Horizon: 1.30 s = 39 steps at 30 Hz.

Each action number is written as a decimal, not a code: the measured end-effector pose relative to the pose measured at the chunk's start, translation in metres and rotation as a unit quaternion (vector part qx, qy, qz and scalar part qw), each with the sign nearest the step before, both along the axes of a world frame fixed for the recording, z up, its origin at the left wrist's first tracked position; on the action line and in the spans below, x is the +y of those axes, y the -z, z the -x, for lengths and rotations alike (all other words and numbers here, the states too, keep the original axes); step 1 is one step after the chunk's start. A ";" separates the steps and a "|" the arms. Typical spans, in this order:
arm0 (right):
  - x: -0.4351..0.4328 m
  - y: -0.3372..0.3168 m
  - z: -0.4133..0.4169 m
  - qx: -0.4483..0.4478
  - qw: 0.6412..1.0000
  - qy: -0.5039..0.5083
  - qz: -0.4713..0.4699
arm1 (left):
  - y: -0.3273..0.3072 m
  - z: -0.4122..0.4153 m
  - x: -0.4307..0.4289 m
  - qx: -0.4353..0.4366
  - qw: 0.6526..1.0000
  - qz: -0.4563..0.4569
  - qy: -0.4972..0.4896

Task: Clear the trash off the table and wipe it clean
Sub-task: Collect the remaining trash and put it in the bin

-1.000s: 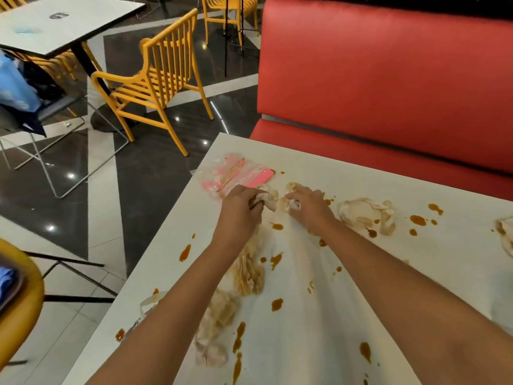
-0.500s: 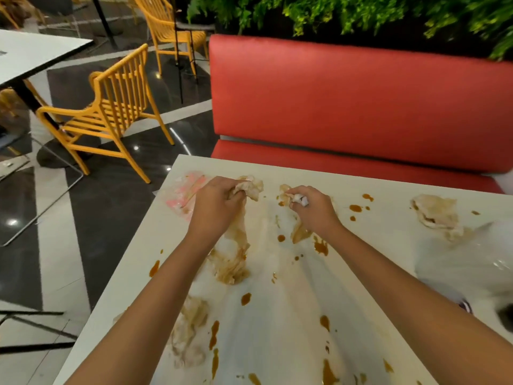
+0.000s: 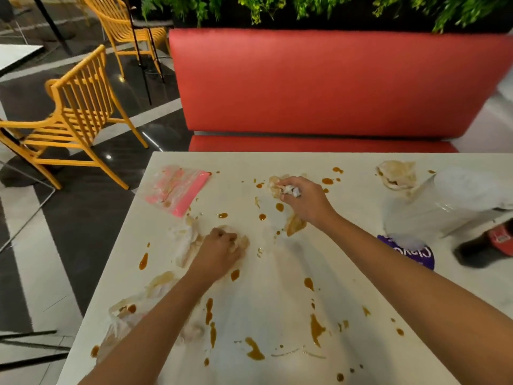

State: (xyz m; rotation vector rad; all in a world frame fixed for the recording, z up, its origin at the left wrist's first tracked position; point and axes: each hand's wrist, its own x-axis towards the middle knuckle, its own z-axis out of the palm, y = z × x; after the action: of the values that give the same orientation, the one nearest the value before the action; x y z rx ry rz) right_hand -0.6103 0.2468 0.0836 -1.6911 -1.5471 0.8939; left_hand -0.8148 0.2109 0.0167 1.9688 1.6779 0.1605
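Left grip (image 3: 219, 247) clenched round soiled tissue (image 3: 186, 243) at table's (image 3: 277, 307) 9 o'clock; right grip (image 3: 305, 200) pinching crumpled wad (image 3: 291, 190) at 12 o'clock; likely bunching scraps so 1 sweep clears them; sauce spots (image 3: 315, 329) unwiped

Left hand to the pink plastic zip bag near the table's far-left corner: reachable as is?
Probably yes. The pink plastic zip bag lies just beyond the left hand, only sauce-spotted white table between. Its fingers grip a crumpled stained napkin, though.

red bench (image 3: 319, 84) | yellow chairs (image 3: 75, 112) | dark glossy floor (image 3: 91, 190) (light glints) | plants (image 3: 305, 8)
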 end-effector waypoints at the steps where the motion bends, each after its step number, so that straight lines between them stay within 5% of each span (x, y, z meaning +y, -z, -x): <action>1: -0.002 0.001 0.002 0.010 1.000 0.005 0.005 | 0.004 -0.004 -0.002 0.014 1.000 -0.003 0.009; 6: -0.018 0.011 0.002 0.027 0.999 0.022 0.025 | 0.020 -0.016 0.001 0.111 0.990 -0.072 0.053; 21: -0.082 0.027 -0.069 0.107 0.985 0.122 0.059 | -0.052 -0.060 0.008 -0.143 0.979 -0.148 0.014; 39: -0.285 0.013 -0.323 0.165 0.915 0.367 0.007 | -0.084 -0.369 -0.134 -0.266 0.939 0.021 0.216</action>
State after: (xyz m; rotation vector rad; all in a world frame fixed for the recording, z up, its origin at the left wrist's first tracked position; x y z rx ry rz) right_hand -0.2875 -0.0385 0.0702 -1.8094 -0.5911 0.7224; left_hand -0.4461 0.0771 0.1005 1.9772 0.8814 0.4427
